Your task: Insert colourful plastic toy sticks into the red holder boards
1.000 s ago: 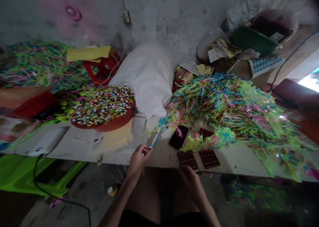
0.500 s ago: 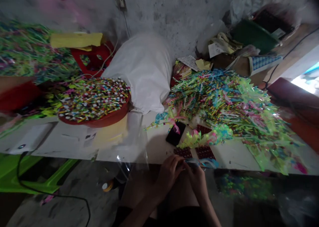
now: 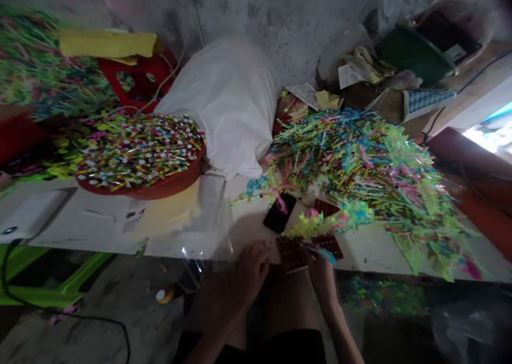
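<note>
Gripping a slim blue plastic strip [image 3: 327, 255] in the right hand [image 3: 319, 272], over dark-red dotted cards [image 3: 288, 253] by the front edge of the white table [image 3: 362, 247]. Curling the left hand [image 3: 252, 264] near that edge; cannot tell its grip. Open left of the flat black phone [image 3: 275, 218]; blocked behind by crinkled yellow-green plastic [image 3: 306, 226], a heaped multicoloured pile [image 3: 354, 156].

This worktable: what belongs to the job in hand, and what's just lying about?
Likely part of the job:
blue strip, held in the right hand
dark red sheets, close by
colourful pile, seemingly of similar pieces

Likely just lying about:
black phone
white device at far left
small bottle on the floor
</note>
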A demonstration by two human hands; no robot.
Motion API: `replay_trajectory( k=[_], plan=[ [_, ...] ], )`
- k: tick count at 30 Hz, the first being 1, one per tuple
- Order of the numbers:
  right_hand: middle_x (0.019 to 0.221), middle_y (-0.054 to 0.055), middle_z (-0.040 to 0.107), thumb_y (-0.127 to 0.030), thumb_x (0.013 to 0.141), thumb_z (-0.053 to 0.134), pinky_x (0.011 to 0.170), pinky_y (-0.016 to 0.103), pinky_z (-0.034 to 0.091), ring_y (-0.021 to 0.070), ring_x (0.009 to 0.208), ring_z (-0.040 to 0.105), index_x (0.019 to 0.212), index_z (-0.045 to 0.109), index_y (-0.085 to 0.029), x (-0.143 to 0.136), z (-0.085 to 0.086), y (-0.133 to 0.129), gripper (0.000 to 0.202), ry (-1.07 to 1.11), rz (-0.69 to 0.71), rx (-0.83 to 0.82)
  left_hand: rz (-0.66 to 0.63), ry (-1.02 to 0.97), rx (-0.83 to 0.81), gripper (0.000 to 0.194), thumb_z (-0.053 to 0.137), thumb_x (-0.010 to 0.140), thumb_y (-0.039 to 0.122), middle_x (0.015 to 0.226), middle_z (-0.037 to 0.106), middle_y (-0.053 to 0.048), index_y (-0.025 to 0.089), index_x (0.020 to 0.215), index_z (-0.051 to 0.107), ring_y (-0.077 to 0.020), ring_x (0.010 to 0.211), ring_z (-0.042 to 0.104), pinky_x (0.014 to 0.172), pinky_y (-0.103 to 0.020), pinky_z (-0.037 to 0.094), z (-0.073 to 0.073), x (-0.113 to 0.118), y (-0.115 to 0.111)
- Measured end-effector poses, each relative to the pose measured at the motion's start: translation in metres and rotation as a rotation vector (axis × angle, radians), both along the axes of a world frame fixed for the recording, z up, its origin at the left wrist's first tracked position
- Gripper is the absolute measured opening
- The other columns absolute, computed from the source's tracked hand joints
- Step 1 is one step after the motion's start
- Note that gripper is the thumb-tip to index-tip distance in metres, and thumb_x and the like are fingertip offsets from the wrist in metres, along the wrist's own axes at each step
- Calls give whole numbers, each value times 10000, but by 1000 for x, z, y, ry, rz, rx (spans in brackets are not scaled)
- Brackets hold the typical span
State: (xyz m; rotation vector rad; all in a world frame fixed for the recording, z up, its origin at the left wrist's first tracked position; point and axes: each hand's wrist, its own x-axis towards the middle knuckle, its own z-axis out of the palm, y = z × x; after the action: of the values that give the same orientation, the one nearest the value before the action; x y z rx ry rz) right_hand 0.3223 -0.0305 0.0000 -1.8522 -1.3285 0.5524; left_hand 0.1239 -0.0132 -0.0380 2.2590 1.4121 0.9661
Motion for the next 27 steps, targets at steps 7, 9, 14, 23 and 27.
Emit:
replay_trajectory(
  k=[7, 9, 14, 23, 27],
  plan=[
    [770, 140, 715, -434, 779, 491, 594, 299, 456, 266, 725, 668, 871, 675, -139, 9, 6, 21, 359, -206, -101, -279, 455, 232, 75, 406, 425, 887, 375, 1347, 435, -146, 180, 1243, 441, -304, 1308, 322, 1064, -528, 278, -8, -82, 26],
    [740, 128, 715, -463, 777, 490, 559, 281, 437, 257, 697, 670, 813, 684, -158, 13, 7, 26, 363, -240, -93, -341, 517, 279, 72, 456, 391, 897, 405, 1372, 408, -167, 151, 1275, 416, -308, 1329, 286, 1078, -523, 252, -7, -101, 33],
    [672, 126, 706, -532, 767, 480, 499, 260, 389, 255, 668, 667, 702, 690, -182, 23, 4, 33, 413, -321, -43, -412, 465, 374, 34, 487, 340, 908, 429, 1356, 459, -152, 138, 1285, 438, -291, 1324, 313, 1095, -501, 230, -12, -125, 46],
    [463, 62, 615, -518, 681, 515, 472, 253, 381, 227, 555, 618, 472, 635, -204, 31, -13, 45, 396, -155, 3, -426, 381, 428, -53, 569, 356, 901, 418, 1422, 363, -181, 84, 1360, 358, -283, 1343, 277, 1091, -481, 252, -31, -119, 80],
    [439, 57, 583, -555, 653, 499, 470, 253, 375, 219, 538, 599, 416, 578, -202, 29, -12, 45, 433, -89, 9, -400, 367, 445, -131, 589, 362, 899, 403, 1445, 296, -209, 35, 1358, 349, -302, 1359, 226, 1094, -493, 216, -24, -123, 115]
  ],
)
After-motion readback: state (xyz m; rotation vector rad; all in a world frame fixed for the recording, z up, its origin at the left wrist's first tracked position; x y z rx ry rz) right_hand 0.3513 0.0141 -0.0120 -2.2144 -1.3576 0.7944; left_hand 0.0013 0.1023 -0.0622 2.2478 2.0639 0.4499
